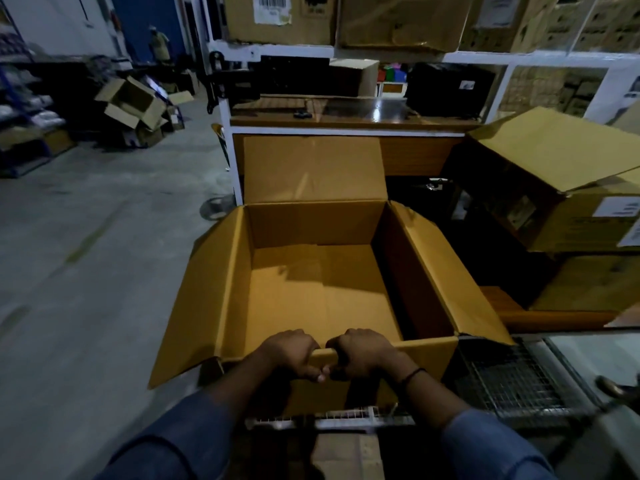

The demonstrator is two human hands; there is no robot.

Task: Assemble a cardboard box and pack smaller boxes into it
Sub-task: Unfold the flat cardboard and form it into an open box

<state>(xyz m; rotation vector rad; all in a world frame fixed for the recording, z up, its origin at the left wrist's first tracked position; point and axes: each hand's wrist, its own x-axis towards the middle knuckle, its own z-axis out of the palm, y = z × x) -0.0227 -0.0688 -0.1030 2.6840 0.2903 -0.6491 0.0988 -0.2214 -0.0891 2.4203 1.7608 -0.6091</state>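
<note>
From the head view, one large open cardboard box (322, 289) is seen directly ahead, empty inside, its four top flaps spread: one upright at the far side, one splayed to each side, one folded down at the near side. Two hands are counted on the near edge. The left hand (292, 353) and the right hand (363, 351) are both closed over that edge, side by side, thumbs nearly touching. One wire mesh surface (512, 379) lies just beside the box on the right. Two stacked cartons (585, 230) stand further right. No smaller boxes can be made out.
</note>
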